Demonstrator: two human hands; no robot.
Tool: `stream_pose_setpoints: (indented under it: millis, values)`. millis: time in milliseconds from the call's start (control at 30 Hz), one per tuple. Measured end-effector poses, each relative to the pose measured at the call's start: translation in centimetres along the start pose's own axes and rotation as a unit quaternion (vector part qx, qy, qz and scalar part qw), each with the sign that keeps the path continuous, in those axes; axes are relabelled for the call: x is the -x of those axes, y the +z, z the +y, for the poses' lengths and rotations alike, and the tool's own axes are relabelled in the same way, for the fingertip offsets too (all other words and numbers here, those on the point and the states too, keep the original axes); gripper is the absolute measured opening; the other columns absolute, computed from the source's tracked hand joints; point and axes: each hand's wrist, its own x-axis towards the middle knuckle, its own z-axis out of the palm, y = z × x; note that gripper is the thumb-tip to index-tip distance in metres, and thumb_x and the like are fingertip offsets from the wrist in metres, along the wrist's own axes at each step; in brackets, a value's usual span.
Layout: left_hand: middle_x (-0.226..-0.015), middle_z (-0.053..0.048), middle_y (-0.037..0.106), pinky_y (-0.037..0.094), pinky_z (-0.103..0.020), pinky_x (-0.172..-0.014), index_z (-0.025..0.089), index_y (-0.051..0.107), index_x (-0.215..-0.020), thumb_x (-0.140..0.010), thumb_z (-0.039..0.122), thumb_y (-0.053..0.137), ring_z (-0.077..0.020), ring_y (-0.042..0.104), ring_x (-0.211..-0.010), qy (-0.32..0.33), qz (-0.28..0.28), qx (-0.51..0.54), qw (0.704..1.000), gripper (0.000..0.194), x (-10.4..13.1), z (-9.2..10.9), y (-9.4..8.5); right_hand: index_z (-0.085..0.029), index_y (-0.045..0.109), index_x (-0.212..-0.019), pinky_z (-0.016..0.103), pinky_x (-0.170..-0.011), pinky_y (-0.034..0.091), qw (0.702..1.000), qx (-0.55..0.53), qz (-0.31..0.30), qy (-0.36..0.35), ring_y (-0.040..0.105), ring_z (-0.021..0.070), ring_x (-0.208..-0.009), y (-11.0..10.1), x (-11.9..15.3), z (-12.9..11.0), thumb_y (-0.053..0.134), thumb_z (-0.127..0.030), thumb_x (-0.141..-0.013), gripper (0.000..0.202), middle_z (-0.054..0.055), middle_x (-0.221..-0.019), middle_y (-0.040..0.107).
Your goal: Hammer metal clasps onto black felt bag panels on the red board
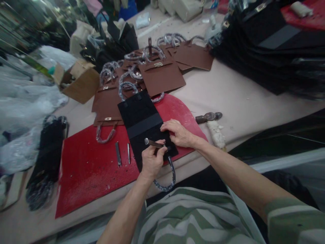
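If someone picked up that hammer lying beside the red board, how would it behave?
The hammer probably feels head-heavy, since its head looks metal. Its pale, wrapped handle likely resists slipping. With the head set crosswise, it seems unlikely to roll.

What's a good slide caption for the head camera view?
Left hand gripping a tool at a black panel, right hand on the panel, a hammer and brown bag pieces nearby.
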Motion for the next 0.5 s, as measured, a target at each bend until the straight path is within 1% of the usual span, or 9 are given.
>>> stream_pose_setpoints:
  millis: [67,167,267,333,400,500]
  values:
    - [-0.104,-0.007,0.078,0.061,-0.036,-0.089,0.019,0.072,-0.099,-0.086,0.022,0.065,-0.0218,0.075,-0.097,0.003,0.006,-0.002,1.000,0.015,0.0,0.0,0.2,-0.018,0.062,-0.107,0.048,-0.103,0.041,1.000,-0.013,0.005,-0.003,0.059,0.0251,-0.111,-0.1,0.1,-0.1,0.048,-0.006,-0.064,0.047,0.011,-0.113,0.068]
    - [-0.104,-0.008,0.077,0.061,-0.037,-0.090,0.018,0.071,-0.099,-0.086,0.022,0.065,-0.0224,0.075,-0.098,0.013,0.013,-0.003,1.000,0.015,0.2,-0.1,0.3,-0.018,0.062,-0.108,0.044,-0.098,0.047,0.999,-0.021,0.027,0.019,0.060,0.0237,-0.108,-0.5,0.9,-0.9,0.046,-0.005,-0.067,0.046,0.011,-0.113,0.067]
    - [-0.105,-0.009,0.077,0.061,-0.037,-0.090,0.018,0.071,-0.100,-0.086,0.022,0.064,-0.0224,0.074,-0.098,0.025,0.013,-0.005,1.000,0.015,0.4,-0.2,0.4,-0.019,0.063,-0.106,0.043,-0.096,0.046,0.996,0.025,0.071,0.045,0.059,0.0242,-0.107,-1.1,3.0,-2.4,0.044,-0.002,-0.066,0.047,0.011,-0.111,0.067]
    - [-0.104,-0.009,0.077,0.061,-0.037,-0.090,0.017,0.071,-0.098,-0.086,0.021,0.064,-0.0221,0.074,-0.098,0.030,0.009,0.001,1.000,0.014,0.4,-0.2,0.5,-0.018,0.064,-0.103,0.042,-0.094,0.045,0.992,0.070,0.082,0.066,0.058,0.0247,-0.106,-1.5,4.8,-3.9,0.044,0.000,-0.068,0.045,0.011,-0.109,0.067]
    - [-0.103,-0.009,0.077,0.061,-0.036,-0.089,0.017,0.071,-0.096,-0.086,0.021,0.064,-0.0219,0.075,-0.096,0.020,0.012,0.008,1.000,0.013,0.2,-0.2,0.5,-0.016,0.066,-0.103,0.040,-0.089,0.043,0.988,0.110,0.066,0.090,0.056,0.0245,-0.102,-1.8,6.7,-5.4,0.044,0.001,-0.072,0.041,0.011,-0.106,0.066]
    - [-0.101,-0.008,0.078,0.061,-0.036,-0.088,0.017,0.071,-0.095,-0.086,0.022,0.063,-0.0215,0.075,-0.094,-0.003,0.014,0.014,1.000,0.013,0.1,-0.1,0.5,-0.016,0.069,-0.106,0.040,-0.086,0.038,0.982,0.163,0.007,0.100,0.051,0.0242,-0.096,-1.8,8.7,-7.5,0.046,-0.002,-0.078,0.038,0.011,-0.101,0.062]
